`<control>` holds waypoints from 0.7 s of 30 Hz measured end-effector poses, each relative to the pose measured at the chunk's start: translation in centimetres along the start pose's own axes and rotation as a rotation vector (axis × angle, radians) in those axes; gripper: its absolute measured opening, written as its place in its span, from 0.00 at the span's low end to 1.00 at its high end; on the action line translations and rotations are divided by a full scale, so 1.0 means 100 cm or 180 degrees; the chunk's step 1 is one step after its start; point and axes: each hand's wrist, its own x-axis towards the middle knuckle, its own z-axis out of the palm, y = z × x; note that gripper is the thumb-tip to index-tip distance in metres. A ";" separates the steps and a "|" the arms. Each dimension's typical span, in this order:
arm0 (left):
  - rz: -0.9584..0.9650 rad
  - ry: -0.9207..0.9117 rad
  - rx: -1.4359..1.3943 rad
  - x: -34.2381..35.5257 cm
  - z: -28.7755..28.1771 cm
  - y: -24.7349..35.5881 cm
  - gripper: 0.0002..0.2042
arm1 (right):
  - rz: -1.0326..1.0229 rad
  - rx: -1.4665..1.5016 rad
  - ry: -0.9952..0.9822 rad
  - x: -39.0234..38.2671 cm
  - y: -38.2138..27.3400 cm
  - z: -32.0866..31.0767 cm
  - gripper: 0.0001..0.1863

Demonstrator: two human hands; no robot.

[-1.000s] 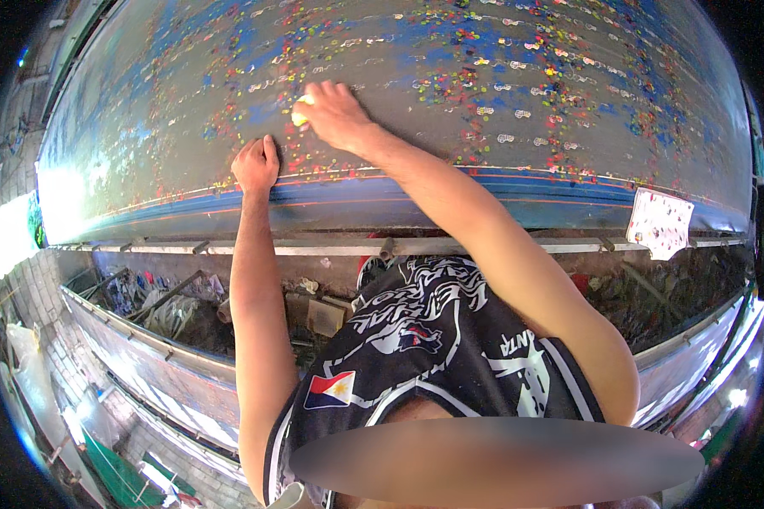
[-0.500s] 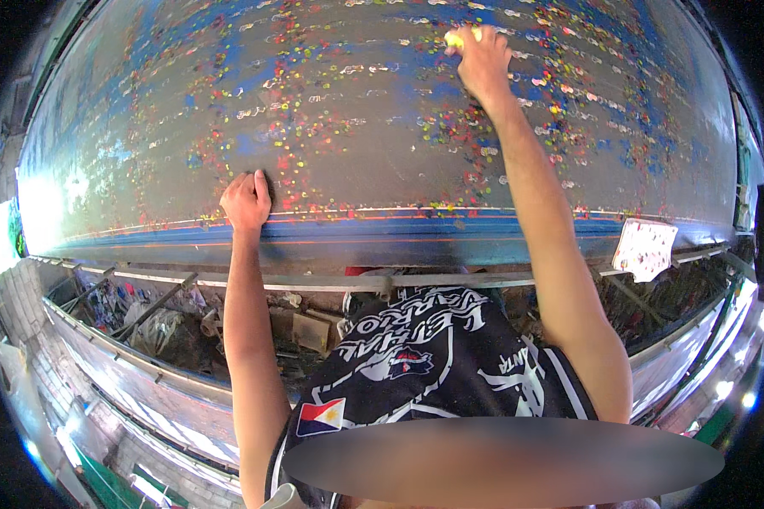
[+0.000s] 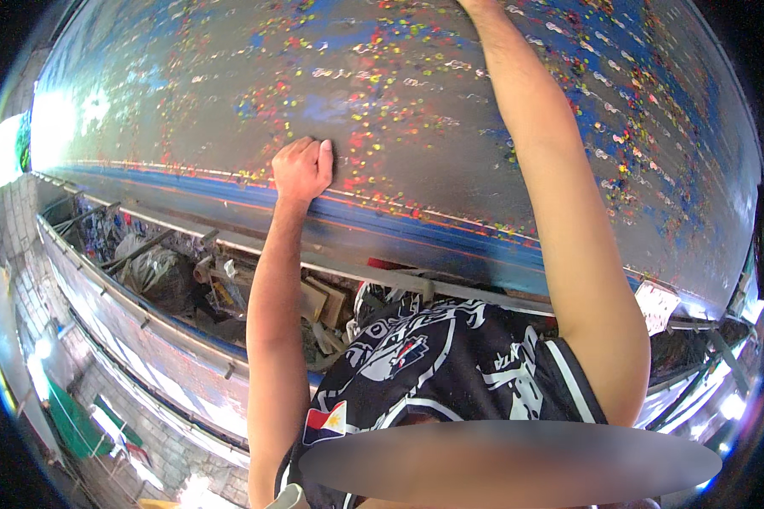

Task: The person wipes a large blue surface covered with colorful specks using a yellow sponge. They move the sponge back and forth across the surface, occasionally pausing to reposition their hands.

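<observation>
My left hand (image 3: 303,170) rests as a fist on the near part of a long dark table (image 3: 450,157), knuckles up and thumb along its side. Nothing shows in it. The tabletop is worn grey and blue, covered with rows of small red, yellow and white paint marks. My right arm stretches far over the table. Only the wrist end of my right hand (image 3: 481,7) shows at the top edge; its fingers and anything in them lie outside the picture.
A blue band with orange lines (image 3: 382,222) runs along the table's near edge. Below it, a trough (image 3: 157,280) holds bags, boards and scraps. A white spotted sheet (image 3: 656,305) hangs at the right edge. Another long table (image 3: 136,339) stands at left, beside a block floor.
My right hand, which held something yellow, has reached farther away and mostly left the picture. The view has turned. My left hand stays a fist on the table.
</observation>
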 end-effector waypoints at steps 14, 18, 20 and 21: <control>-0.0101 0.0091 0.0006 -0.006 0.003 -0.004 0.20 | -0.0829 0.0005 -0.0166 -0.226 -0.090 -0.061 0.24; -0.0181 0.0140 0.0032 -0.008 0.005 -0.006 0.23 | -0.0772 0.0325 -0.0562 -0.312 -0.091 -0.098 0.23; -0.0191 0.0126 0.0057 -0.009 0.006 -0.006 0.23 | -0.0793 0.0401 -0.0719 -0.352 -0.087 -0.115 0.23; -0.0195 0.0115 0.0051 -0.009 0.006 -0.006 0.24 | -0.0829 0.0412 -0.0748 -0.373 -0.082 -0.124 0.23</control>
